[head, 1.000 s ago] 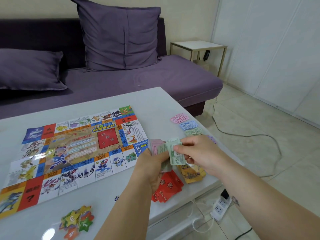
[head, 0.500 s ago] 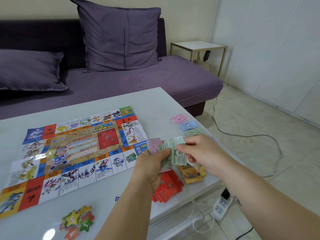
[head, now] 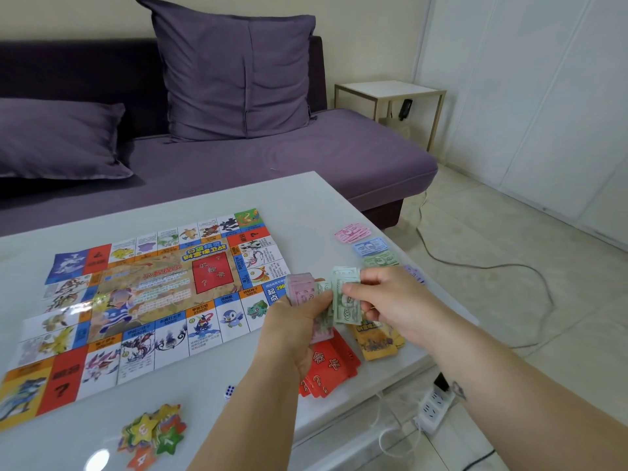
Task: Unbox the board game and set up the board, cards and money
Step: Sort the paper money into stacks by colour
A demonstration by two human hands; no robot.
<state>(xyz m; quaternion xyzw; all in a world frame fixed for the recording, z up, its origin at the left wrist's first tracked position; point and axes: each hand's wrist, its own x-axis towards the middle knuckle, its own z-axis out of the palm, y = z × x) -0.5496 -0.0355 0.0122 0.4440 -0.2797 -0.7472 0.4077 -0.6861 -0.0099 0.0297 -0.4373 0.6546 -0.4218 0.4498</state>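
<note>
Stillness, mostly: found almost nothing shifted over the last second. Saw the left hand [head: 299, 321], just right of the board's [head: 146, 300] near right corner, fingers curled tight round a fanned wad of notes [head: 302, 290], pink toward the board side, same as a second before. Saw one green note [head: 346, 300] pinched between thumb and fingers of the right hand [head: 397, 300], further right of the board, at much the same spot as a second before and not yet clear of the wad. Judged from that: money sorting unfinished, this note probably bound for the green pile [head: 382, 259], more notes left to deal out; board already laid flat on the table [head: 306, 205], cards already out.

Counted next, from the board rightward. One board. One heap of star tokens [head: 153, 433] off the board's near edge, three printed numbers readable, total impossible to tell. One die [head: 229, 391] just off that same near edge, right of the heap. Two hands. One spread of red cards [head: 329, 368] right of the board's near right corner, partly under the left wrist. One stack of yellow cards [head: 377, 338] right again, partly under the right hand. Four piles of money right of the board's far right corner: pink pile [head: 351, 231], blue pile [head: 370, 246], green pile, and a lilac pile [head: 414, 273] mostly hidden behind the right hand
</note>
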